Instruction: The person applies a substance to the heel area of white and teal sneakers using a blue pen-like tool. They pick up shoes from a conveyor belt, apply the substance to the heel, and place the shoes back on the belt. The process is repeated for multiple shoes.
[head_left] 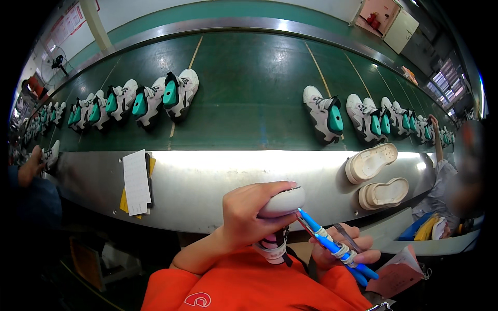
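A white-and-grey shoe (285, 202) is gripped in my left hand (243, 208), toe up, close to my chest. Below the hand show its pink and white parts and a black strap. My right hand (324, 255) is closed around a pair of blue pens (332, 244) bound together with pale bands. One pen's tip touches or nearly touches the edge of the shoe's toe; which, I cannot tell. A thin dark strip lies across the fingers of the right hand.
Beyond the metal ledge (228, 171), a green conveyor belt (249, 83) carries white shoes with teal inserts. Two cream shoe soles (384, 194) lie on the ledge at right, papers (137, 181) at left. Other people's hands (31, 167) show at both sides.
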Demonstrator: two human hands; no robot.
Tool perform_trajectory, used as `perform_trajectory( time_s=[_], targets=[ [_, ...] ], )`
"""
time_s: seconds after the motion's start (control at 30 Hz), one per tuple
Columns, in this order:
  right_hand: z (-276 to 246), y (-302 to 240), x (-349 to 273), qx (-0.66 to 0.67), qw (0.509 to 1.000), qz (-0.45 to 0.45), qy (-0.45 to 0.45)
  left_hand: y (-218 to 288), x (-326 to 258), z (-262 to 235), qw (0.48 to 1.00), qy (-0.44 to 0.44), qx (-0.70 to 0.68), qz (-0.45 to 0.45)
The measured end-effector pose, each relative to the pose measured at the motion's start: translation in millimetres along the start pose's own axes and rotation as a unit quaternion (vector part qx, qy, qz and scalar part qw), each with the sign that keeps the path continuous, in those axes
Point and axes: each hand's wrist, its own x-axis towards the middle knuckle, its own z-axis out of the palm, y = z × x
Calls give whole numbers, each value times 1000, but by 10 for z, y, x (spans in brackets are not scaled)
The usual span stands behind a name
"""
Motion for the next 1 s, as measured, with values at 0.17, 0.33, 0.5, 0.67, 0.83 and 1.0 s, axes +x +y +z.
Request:
perform_trajectory(
  time_s=[0.17,0.33,0.5,0.67,0.83,1.0],
  targets=[
    [118,-82,142,-23,997,41,65,-10,-9,-26,1000,-8,12,19],
    [81,-104,439,-8,996,76,56,24,-9,0,999,1,27,46],
    [81,-108,412,-134,980,54,135,-28,0,-12,999,10,30,35],
    [-76,-125,255,-225,911,254,235,-392,302,-95,982,4,-84,-168],
    [-281,-70,-59,-20,877,428,217,-1383,300,-101,954,-5,36,-298],
    [-251,-29,-147,-21,847,485,218,-1416,1,-75,943,-100,162,-271]
  ],
)
